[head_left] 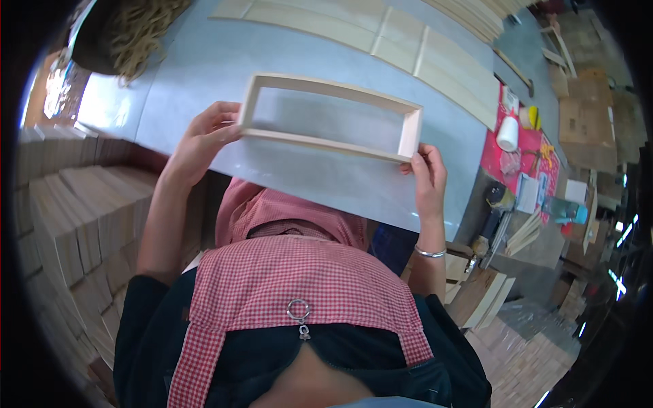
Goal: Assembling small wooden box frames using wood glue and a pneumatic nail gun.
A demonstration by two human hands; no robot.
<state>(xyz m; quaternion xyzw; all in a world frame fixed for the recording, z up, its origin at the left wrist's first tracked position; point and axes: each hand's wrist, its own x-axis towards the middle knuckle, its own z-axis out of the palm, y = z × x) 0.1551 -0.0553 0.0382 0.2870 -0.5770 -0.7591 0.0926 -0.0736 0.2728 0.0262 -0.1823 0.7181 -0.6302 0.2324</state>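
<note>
Between my two hands is a rectangular frame of thin pale wood [326, 144], open through its middle, held over a light grey tabletop [306, 177]. My left hand [205, 139] grips its left end near the front corner, thumb in front and fingers behind. At the front right corner, my right hand [427, 173] pinches the wood between thumb and fingers. The frame slopes slightly down toward the right. Thin flat wooden panels [326, 30] lie in a row across the far side of the table.
At the far left stands a dark container [102, 41] with tan strips hanging over its rim. A white bottle [507, 134] lies on a red cloth at the right, near a power tool [491, 217]. Stacked wooden pieces [75, 211] rise at my left.
</note>
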